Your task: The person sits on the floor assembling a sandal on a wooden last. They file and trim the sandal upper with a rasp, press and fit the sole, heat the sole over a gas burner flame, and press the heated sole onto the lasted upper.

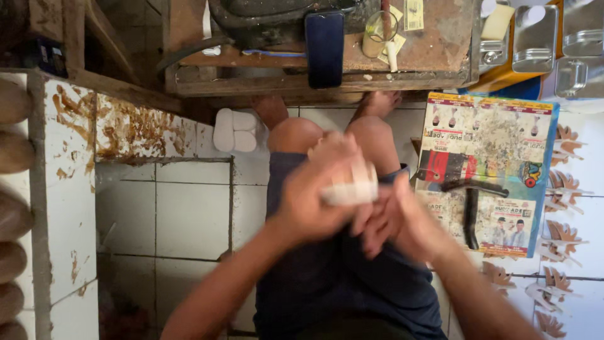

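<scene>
Left hand [314,195] clenches a pale lump [352,189] above the lap; it looks soft, light, best cupped whole. Right hand [402,220] fingers: cannot tell, blurred.

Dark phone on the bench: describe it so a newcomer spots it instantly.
Start at the worn wooden bench across the top of the head view. At its front edge, above the person's knees, a flat dark blue phone stands on end, overhanging the edge. Unlike the clear glass cup to its right, it is opaque and rectangular.
</scene>
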### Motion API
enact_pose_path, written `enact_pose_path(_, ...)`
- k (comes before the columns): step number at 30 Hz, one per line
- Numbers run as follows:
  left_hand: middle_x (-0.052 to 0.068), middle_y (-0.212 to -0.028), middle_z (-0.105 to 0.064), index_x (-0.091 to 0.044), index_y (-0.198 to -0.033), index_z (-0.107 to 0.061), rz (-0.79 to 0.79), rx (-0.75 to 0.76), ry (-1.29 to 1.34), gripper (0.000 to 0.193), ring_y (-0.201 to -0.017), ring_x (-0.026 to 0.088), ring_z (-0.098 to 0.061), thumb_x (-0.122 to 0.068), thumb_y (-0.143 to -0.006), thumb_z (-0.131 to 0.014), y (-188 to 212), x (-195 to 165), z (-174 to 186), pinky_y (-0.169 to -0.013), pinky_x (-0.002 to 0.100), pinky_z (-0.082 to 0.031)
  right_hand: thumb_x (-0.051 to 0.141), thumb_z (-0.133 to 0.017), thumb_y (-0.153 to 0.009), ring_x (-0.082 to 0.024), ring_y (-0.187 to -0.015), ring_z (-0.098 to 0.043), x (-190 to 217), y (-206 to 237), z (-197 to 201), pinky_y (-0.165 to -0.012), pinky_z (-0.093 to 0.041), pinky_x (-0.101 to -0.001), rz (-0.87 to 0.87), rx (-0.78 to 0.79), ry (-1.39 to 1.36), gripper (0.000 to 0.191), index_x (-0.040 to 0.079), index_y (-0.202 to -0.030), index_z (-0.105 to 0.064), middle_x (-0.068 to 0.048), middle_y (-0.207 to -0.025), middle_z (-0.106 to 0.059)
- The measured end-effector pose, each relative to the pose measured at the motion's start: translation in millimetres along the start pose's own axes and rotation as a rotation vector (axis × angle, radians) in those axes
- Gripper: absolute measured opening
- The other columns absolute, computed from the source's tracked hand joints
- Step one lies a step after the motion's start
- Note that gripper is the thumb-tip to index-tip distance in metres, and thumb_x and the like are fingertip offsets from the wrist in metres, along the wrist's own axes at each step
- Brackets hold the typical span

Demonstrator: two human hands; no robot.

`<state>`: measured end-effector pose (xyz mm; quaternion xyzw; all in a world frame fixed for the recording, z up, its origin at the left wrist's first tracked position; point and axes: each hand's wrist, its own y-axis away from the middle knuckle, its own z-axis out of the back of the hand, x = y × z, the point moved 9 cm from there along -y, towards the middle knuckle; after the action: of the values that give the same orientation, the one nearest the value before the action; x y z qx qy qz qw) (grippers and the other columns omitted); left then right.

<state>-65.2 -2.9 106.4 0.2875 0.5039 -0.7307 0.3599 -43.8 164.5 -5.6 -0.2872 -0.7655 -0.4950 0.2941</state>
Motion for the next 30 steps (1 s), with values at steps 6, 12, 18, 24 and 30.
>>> enact_pose_path(6, 0.011, -0.135, -0.053, -0.015, -0.145, -0.034, 0.406, -0.152, 0.507, 0.081, -0.127, 0.027, -0.056, -0.048, -0.085, -0.078, 42, 8, -8, -0.111, 0.043, -0.046, 0.029, -0.079, -0.088, -0.016, -0.106, -0.067, -25, 36, -25, -0.092, -0.055, -0.0318, 0.171, 0.058, 0.111, 0.066, -0.001, -0.143, -0.057, -0.013, -0.122, -0.070)
enact_pose_path(12, 0.012, -0.131, -0.056, 0.001, -0.157, -0.034, 0.791, -0.234, 1.353, 0.084, -0.123, 0.022, -0.057, -0.032, -0.092, -0.076, 75, 32, -29, -0.109, 0.036, -0.048, 0.023, -0.084, -0.073, -0.025, -0.124, -0.062, 36, 71, -52, -0.106, -0.046, -0.0358, 0.785, 0.042, 0.819, 0.077, -0.001, -0.140, -0.054, -0.018, -0.133, -0.065)
enact_pose_path(18, 0.012, -0.128, -0.059, 0.000, -0.151, -0.042, 0.835, -0.181, 1.244, 0.077, -0.120, 0.022, -0.060, -0.021, -0.083, -0.073, 82, 14, -38, -0.106, 0.035, -0.049, -0.001, -0.074, -0.091, -0.018, -0.104, -0.074, 62, 66, -37, -0.093, -0.058, -0.0293, 0.696, -0.022, 0.585, 0.045, 0.002, -0.135, -0.064, -0.010, -0.117, -0.074)
enact_pose_path(24, 0.012, -0.126, -0.060, -0.002, -0.148, -0.043, 0.788, -0.036, 0.973, 0.071, -0.118, 0.020, -0.061, -0.016, -0.084, -0.070, 82, 8, -38, -0.106, 0.035, -0.050, -0.003, -0.074, -0.082, -0.018, -0.093, -0.078, 80, 70, -52, -0.084, -0.060, -0.0298, 0.747, -0.018, 0.855, 0.039, 0.001, -0.120, -0.067, -0.009, -0.102, -0.076)
enact_pose_path(30, 0.011, -0.122, -0.059, -0.001, -0.148, -0.043, 0.702, -0.033, 0.826, 0.070, -0.115, 0.018, -0.059, -0.018, -0.087, -0.072, 81, 6, -38, -0.105, 0.033, -0.048, -0.009, -0.065, -0.093, -0.021, -0.092, -0.079, 74, 65, -40, -0.084, -0.061, -0.0280, 0.681, -0.093, 0.681, 0.032, 0.002, -0.122, -0.072, -0.011, -0.106, -0.079)
